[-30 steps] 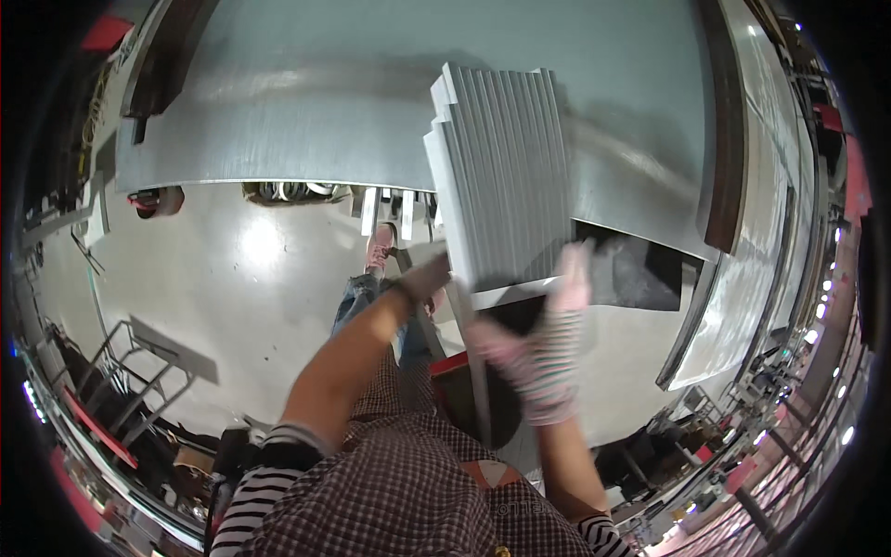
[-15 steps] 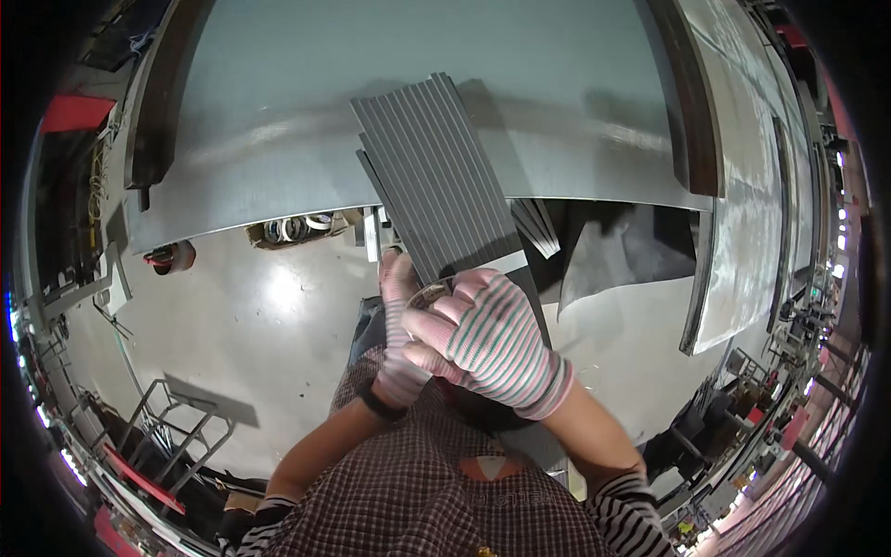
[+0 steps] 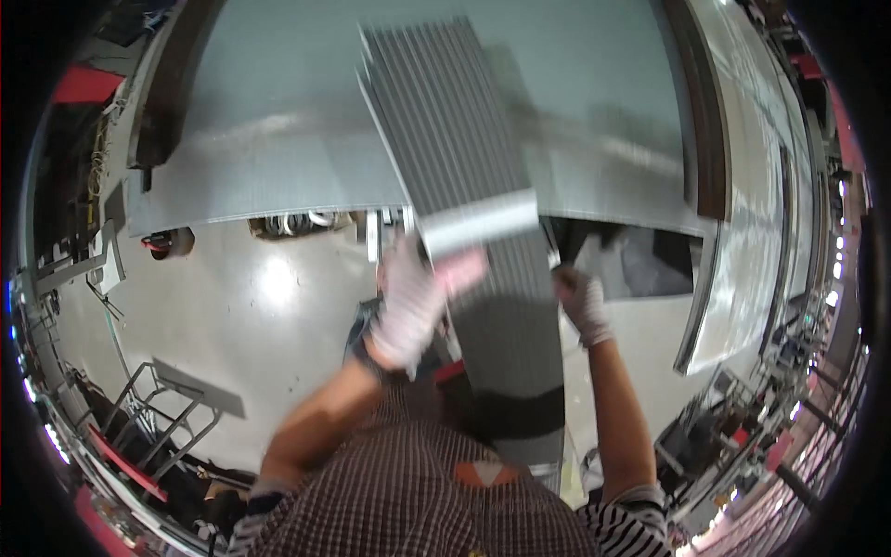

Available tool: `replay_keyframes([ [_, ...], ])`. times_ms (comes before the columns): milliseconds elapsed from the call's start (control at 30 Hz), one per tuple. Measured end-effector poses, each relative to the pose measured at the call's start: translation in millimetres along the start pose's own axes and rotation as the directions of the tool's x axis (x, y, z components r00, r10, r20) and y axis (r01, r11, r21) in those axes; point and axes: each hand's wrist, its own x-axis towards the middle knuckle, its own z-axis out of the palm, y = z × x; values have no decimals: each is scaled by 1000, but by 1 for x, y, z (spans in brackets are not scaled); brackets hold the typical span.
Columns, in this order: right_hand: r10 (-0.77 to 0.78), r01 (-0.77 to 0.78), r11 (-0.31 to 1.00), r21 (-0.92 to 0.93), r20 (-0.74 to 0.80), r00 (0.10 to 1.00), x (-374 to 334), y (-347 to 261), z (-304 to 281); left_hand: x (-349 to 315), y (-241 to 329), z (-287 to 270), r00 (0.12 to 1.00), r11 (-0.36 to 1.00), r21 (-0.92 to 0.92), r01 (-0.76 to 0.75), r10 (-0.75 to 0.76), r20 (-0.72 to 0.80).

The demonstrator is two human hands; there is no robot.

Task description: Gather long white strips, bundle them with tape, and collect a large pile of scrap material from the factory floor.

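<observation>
A long bundle of grey ribbed metal strips [image 3: 445,121] stretches from the steel work surface [image 3: 278,176] back toward my body. A broad, pale silvery band of tape [image 3: 483,221] crosses it. My left hand [image 3: 413,302], in a pinkish-white knit glove, is closed around the bundle's left edge just below the band, its pink thumb lying over the top. At the right edge, my right hand [image 3: 585,304], gloved too, is closed with curled fingers; blur hides what is in them. The tape roll seen earlier does not show now.
Under the surface's front edge, a box of rings or rolls [image 3: 302,224] sits at the left. A dark sheet [image 3: 640,260] hangs or lies at the right. A metal-framed cart [image 3: 172,418] stands on the floor to the left. Dark rails [image 3: 710,139] flank the surface.
The bundle has shifted away from me and shows the wide band. My right hand has left the tape roll near my left hand and moved to the right edge. My left hand now grips the left edge.
</observation>
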Motion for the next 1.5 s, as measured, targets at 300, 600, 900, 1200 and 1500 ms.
replay_keyframes([
  [300, -44, -39, 912, 409, 192, 980, -68, -19, -47, 46, 32, -45, 890, 860, 250, -444, 455, 18],
  [600, -109, 43, 935, 351, 172, 979, -108, -67, -11, -93, -86, 10, 963, 925, -271, 268, -249, 101],
  [900, -691, 740, 658, 140, 502, 520, -155, -213, -68, -154, -1, -44, 939, 910, 406, -89, -59, 340],
  [1200, -342, 406, 873, -270, 254, 905, -73, -121, -106, -124, -69, -164, 929, 980, 157, 125, -171, 329],
  [1500, -79, -211, 615, 760, 325, 942, -29, 22, -1, 40, -297, -119, 777, 958, 1, 286, -232, 586],
])
